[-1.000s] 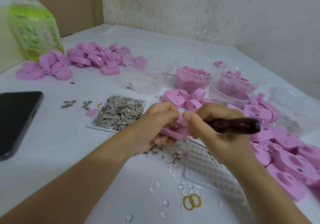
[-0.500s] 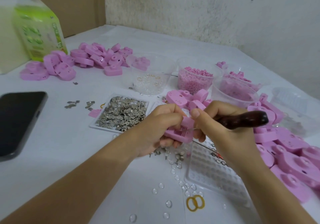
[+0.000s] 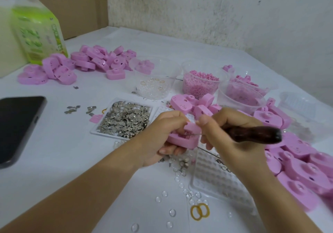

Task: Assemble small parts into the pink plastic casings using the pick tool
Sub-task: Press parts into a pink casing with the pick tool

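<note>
"Pink casing [image 3: 182, 138], where was it at that point?"

"Lifted off the table [image 3: 68, 153], above the clear dimpled tray [image 3: 221, 180]. The left hand [image 3: 160, 133] had its fingers curled round it from the side and underneath. The right hand [image 3: 227, 137] was wrapped round the dark wooden handle of the pick tool [image 3: 255, 133], and the thin metal tip reached into the casing's top face."

"Was a small part already in there?"

"I couldn't tell, because the thumbs hid the spot. It looked like the seating step to me, with the part being nudged into its recess."

"How would you have advised doing it well?"

"I'd have kept the casing level and braced, so nothing rolled out. The right thumb sat close against the casing, and it could have steadied the tip. I'd have used short, light pushes straight down rather than levering, since the plastic would probably mark easily."

"What was the risk?"

"A slip would have sent the tip towards the left fingers beneath. I'd have kept them clear of its line."

"Where were the supplies?"

"The tray of metal pieces [image 3: 124, 119] lay just left of the hands, and the loose casings [image 3: 306, 166] were heaped on the right."
</note>
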